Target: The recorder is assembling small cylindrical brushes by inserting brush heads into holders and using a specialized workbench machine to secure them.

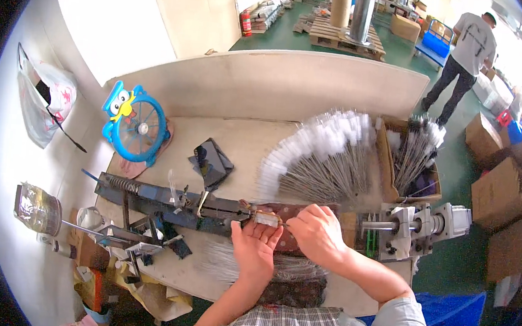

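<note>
A long bench fixture with a dark bar [219, 213] runs left to right in front of me. At its right end sits a small silvery metal block [266, 219]. My left hand [254, 250] is palm up beneath the block, thumb spread and fingers reaching to it. My right hand [318, 235] is closed in a pinch just right of the block, on a thin wire-like piece [285, 225] partly hidden by the fingers. Thin wires [221, 263] lie in a bundle near my body. Beyond my hands, white-tipped wire brushes [329, 163] fan out on the table.
A motor-like machine [416, 229] stands at the table's right end, beside a cardboard box [386, 168] of brushes. A blue fan [135, 128] and a black pouch [211, 163] lie left. A low board [268, 83] edges the table's back. A person [469, 57] stands farther right.
</note>
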`<state>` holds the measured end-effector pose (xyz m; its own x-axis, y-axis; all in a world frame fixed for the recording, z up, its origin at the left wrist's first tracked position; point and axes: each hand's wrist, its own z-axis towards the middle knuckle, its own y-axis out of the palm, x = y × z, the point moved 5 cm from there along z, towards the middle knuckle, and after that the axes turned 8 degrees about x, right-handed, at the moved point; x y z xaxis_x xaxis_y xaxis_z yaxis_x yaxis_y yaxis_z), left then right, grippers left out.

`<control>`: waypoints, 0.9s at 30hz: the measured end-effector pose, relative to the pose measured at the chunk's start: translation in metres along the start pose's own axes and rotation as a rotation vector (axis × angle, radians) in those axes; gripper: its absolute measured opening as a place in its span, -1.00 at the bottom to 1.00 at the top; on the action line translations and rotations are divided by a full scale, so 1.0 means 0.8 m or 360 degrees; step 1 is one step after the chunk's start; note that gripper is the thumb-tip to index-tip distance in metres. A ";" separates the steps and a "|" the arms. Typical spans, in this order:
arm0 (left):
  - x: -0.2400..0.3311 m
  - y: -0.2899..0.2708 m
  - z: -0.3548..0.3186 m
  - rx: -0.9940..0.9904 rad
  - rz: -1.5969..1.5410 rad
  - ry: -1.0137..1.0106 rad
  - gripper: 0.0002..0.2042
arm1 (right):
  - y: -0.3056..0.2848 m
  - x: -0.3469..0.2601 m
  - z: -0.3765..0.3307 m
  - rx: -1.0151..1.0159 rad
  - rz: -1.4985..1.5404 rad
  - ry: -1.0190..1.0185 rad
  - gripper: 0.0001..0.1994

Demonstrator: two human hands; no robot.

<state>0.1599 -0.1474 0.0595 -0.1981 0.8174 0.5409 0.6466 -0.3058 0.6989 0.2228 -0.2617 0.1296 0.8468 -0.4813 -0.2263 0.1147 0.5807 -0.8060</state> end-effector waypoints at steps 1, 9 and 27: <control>-0.001 0.002 -0.001 -0.0011 0.0018 -0.0017 -0.42 | -0.002 0.002 -0.002 0.0008 0.0021 0.0020 -0.87; -0.001 -0.007 -0.018 -0.0135 0.0555 0.0001 -0.34 | -0.025 -0.005 -0.022 0.0311 0.0455 0.0049 -0.91; 0.199 -0.339 0.074 -0.0151 -0.0309 -0.0204 -0.70 | 0.045 0.007 -0.132 -0.0542 0.0163 0.0236 -0.85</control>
<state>-0.0033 0.0950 -0.0716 -0.2128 0.9186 0.3329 0.5321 -0.1768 0.8280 0.1771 -0.3130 0.0415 0.7578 -0.5363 -0.3717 -0.1671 0.3912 -0.9050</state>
